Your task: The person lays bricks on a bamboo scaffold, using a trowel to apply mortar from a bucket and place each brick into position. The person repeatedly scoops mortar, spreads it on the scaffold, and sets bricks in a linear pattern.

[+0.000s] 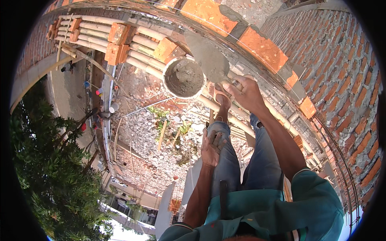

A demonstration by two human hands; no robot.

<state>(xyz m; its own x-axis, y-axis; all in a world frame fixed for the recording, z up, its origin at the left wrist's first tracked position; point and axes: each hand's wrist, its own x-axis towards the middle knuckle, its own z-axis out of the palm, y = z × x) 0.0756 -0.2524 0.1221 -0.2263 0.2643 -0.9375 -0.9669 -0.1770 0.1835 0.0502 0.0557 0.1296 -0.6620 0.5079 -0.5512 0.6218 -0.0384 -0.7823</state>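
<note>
My right hand (pixel 245 93) is closed around the handle of a trowel (pixel 207 56), whose broad blade is coated with grey mortar. The blade reaches from my hand toward the upper left, beside the bucket and close to the brick wall's edge. My left hand (pixel 212 145) is in front of my knee, fingers loosely bent and apart, with nothing in it. A round pale bucket (pixel 165 80) stands on the bamboo poles, left of the trowel. Wet grey mortar (pixel 187 75) partly fills it. My sandalled foot (pixel 220 95) rests on the poles beside the bucket.
Orange bricks (pixel 119 33) sit in piles along the bamboo scaffold (pixel 145 60). A taut string runs along bricks (pixel 263 48) set in the wall. On the right, a tall brick wall (pixel 341 80) rises behind thin steel bars (pixel 335 154). Rubble (pixel 150 136) covers the ground far below.
</note>
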